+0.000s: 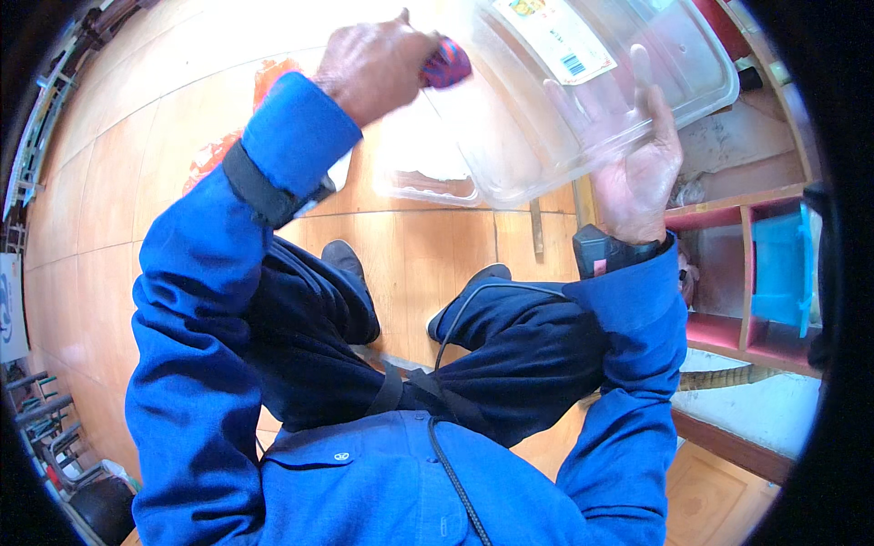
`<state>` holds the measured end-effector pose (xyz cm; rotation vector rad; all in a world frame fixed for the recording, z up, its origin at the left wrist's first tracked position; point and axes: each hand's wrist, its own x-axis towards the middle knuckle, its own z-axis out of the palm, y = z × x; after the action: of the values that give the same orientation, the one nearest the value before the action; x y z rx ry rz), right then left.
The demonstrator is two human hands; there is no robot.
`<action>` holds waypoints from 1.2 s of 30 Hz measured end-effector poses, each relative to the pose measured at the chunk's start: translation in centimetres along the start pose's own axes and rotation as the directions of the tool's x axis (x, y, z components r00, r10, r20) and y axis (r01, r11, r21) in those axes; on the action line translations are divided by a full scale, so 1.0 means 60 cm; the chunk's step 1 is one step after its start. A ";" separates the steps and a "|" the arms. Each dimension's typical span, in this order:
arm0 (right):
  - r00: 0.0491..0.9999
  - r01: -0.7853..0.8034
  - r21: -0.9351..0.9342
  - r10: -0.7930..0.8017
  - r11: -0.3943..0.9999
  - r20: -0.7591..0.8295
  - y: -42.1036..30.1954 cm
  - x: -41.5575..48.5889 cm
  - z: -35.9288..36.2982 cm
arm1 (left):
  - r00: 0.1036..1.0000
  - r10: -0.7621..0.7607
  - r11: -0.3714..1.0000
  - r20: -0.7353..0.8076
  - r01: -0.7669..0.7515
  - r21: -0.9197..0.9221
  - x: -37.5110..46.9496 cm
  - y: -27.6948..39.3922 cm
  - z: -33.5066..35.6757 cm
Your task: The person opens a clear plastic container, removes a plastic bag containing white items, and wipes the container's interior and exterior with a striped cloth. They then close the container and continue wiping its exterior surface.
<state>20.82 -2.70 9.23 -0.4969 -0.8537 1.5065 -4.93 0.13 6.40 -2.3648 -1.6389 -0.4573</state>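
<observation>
A clear plastic container [532, 130] with a printed paper label [560, 41] is tilted in front of me. My right hand [638, 181] grips its near right edge, and some fingers show through the clear plastic. To the left, my left hand [379, 65] is closed around a small red-and-blue patterned item [447, 63], possibly a bunched cloth; motion blur hides its exact kind. That item is close to the container's left side. Another clear plastic container or lid [427, 194] shows below, partly washed out by glare.
Orange-red plastic bags [215, 157] lie behind my left forearm on the tiled floor [116, 177]. On the right stands a wooden shelf unit [744, 266] with a blue plastic bin [780, 263]. Metal-framed furniture [51, 437] is at lower left. A cable [454, 327] runs from my right wrist.
</observation>
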 end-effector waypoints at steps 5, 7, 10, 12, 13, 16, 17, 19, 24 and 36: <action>1.000 0.014 0.013 -0.014 1.000 -0.010 0.006 -0.001 -0.001 | 0.984 0.147 0.987 0.101 -0.153 0.052 -0.006 0.003 0.009; 1.000 0.005 -0.035 -0.005 0.999 -0.025 0.010 -0.001 0.001 | 0.944 0.329 0.933 0.005 -0.324 -0.158 -0.026 0.023 0.028; 0.997 0.024 -0.080 -0.030 0.997 -0.075 0.014 -0.002 0.003 | 0.973 0.202 0.979 0.107 -0.202 -0.017 -0.023 0.015 0.040; 0.997 0.032 -0.087 -0.037 0.996 -0.061 0.017 -0.002 0.004 | 0.988 0.153 0.988 0.017 -0.154 0.026 -0.015 -0.001 0.039; 0.999 0.029 -0.084 -0.031 0.996 -0.031 0.018 -0.002 0.003 | 0.970 0.239 0.968 0.040 -0.235 -0.091 -0.015 -0.004 0.040; 1.000 0.027 -0.127 -0.027 0.991 -0.001 0.022 -0.002 0.001 | 0.918 0.388 0.891 0.085 -0.351 -0.289 -0.026 -0.003 0.046; 1.000 0.027 -0.150 -0.028 0.988 0.000 0.024 -0.002 0.000 | 0.908 0.409 0.885 0.089 -0.370 -0.283 -0.032 0.001 0.050; 1.000 0.022 -0.118 -0.024 0.993 -0.015 0.025 -0.003 -0.002 | 0.865 0.501 0.829 0.029 -0.470 -0.303 -0.037 0.001 0.057; 0.994 0.087 -0.081 -0.092 0.993 -0.060 0.013 0.001 -0.013 | 0.972 0.236 0.920 -0.016 -0.229 -0.319 -0.019 -0.011 0.052; 0.992 0.093 0.196 -0.074 0.976 -0.100 -0.018 0.019 -0.059 | 0.904 0.168 0.387 0.394 0.307 -0.870 -0.014 0.003 0.058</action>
<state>23.99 -0.88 8.03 -0.3744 -0.6352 1.4621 -4.61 0.60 2.85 -3.4069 -1.9980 -1.2547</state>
